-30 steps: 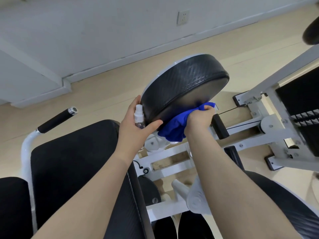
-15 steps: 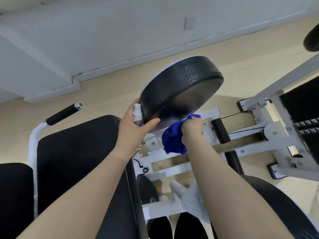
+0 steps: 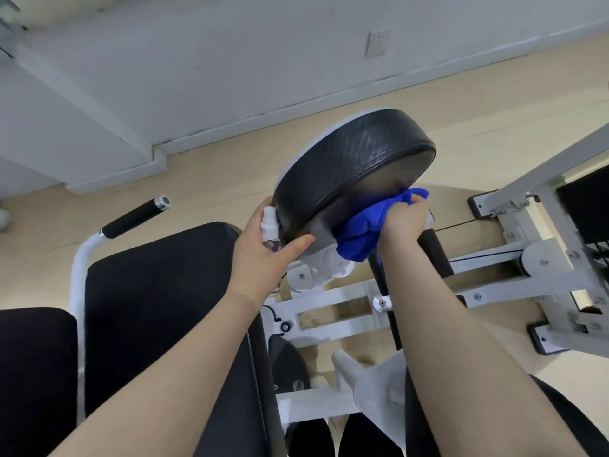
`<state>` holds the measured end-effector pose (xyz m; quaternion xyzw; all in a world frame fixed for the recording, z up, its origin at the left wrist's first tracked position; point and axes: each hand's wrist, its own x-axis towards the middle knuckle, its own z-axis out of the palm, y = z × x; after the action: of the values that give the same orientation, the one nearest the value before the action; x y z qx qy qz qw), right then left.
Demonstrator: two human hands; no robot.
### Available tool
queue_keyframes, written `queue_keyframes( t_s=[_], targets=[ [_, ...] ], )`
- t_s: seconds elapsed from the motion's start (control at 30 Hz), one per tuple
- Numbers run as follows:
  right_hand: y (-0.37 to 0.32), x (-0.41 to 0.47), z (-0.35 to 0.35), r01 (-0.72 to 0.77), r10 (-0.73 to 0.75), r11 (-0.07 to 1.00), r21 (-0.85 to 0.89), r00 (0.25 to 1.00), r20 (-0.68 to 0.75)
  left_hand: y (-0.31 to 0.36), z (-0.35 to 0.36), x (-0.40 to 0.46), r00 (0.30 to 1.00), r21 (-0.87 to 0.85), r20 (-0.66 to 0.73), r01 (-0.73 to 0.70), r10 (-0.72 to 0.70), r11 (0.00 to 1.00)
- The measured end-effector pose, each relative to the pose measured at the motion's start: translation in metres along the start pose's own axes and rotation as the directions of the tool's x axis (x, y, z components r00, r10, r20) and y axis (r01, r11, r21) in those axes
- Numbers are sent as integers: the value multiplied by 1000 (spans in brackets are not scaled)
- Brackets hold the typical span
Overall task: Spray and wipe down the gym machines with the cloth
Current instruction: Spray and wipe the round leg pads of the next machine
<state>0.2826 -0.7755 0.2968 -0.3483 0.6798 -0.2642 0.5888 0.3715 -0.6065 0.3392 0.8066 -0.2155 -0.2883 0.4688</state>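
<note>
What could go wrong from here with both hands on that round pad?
1. The left hand holds the spray bottle while its thumb steadies the round black pad; the bottle looks loosely held and could slip.
2. The blue cloth, bunched in the right hand, hangs just above the white pivot hardware and might snag there.
3. With the pad tilted, the far part of its face may get missed.

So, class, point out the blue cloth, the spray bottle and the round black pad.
blue cloth [image 3: 357, 237]: head view, bunched middle folds.
spray bottle [image 3: 269, 222]: head view, white nozzle top.
round black pad [image 3: 349, 163]: head view, its side wall.
</note>
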Motion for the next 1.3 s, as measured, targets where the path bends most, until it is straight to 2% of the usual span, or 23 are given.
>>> queue_keyframes(
  t_s=[0.07,0.13,0.2,0.33,0.43,0.5,0.57,0.73,0.77,0.83,0.9,0.97,1.07,1.13,1.23,1.3],
  targets=[
    [3,11,6,-159,160,986,-42,986,36,-2,-2,-3,1000,0,-14,1,-1,1000],
    [6,10,7,-364,365,931,-33,929,60,-5,0,-6,999,-24,-32,18,-18,1000],
    [22,-2,8,-483,481,875,-2,871,102,-6,2,-9,998,-29,-52,28,-30,999],
    [64,-26,20,-558,560,826,-75,802,206,-2,3,-7,999,0,-48,13,-13,1000],
    [74,-34,22,-682,665,726,-91,662,345,-2,2,-2,1000,10,-28,-9,9,1000],
    [75,-47,25,-719,667,691,-68,599,444,-2,2,0,1000,8,-13,-14,14,1000],
    [80,-51,32,-700,640,712,-57,614,463,-2,1,2,1000,-4,-4,-12,12,1000],
    [57,-17,24,-530,489,830,173,841,230,4,-3,4,999,-68,48,3,0,998],
    [44,-11,15,-463,433,856,229,885,171,5,-3,5,998,-65,58,3,1,998],
    [12,-4,0,-238,260,926,291,965,-36,8,-4,6,998,-86,66,17,-12,996],
    [-21,-7,-14,16,45,945,328,983,-178,8,-4,8,997,-111,75,28,-20,993],
    [-43,-22,-22,178,-117,921,347,975,-190,7,-4,8,996,-125,88,27,-16,992],
    [-50,-53,-22,356,-337,901,249,934,-118,6,-4,4,998,-158,68,12,-1,987],
    [-47,-73,-24,520,-513,846,116,854,-88,6,-2,1,998,-171,64,7,4,985],
    [-41,-98,-23,725,-724,689,-14,688,51,6,-2,-5,999,-155,41,-6,13,988],
    [-37,-114,-22,863,-837,487,-134,505,209,8,-2,-6,999,-159,35,-5,11,987]
  ],
)
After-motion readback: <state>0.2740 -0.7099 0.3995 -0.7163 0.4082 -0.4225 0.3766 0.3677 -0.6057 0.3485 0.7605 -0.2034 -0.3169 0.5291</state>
